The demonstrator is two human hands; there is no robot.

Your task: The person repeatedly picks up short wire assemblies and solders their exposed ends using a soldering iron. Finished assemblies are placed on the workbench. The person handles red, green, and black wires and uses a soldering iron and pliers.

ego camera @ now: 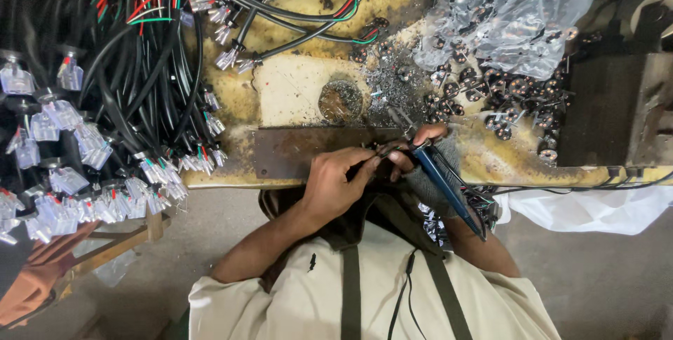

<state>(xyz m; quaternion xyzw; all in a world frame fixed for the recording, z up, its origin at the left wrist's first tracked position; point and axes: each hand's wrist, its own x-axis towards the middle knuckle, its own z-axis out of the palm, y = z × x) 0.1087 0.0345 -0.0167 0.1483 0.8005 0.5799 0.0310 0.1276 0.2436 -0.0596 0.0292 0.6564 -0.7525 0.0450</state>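
At the tabletop's (pixel 294 91) front edge, left hand (pixel 335 184) pinched a thin black wire (pixel 378 152); right hand (pixel 420 145) clasped a blue-handled soldering iron (pixel 442 182), best steadied against the edge.

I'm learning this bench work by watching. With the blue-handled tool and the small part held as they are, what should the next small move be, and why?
Probably ease the tip of the blue-handled tool onto the small part pinched in the left hand. The right hand holds the tool like a pen, its tip right beside the left fingertips, over the rusty metal plate. The contact point itself is hidden.
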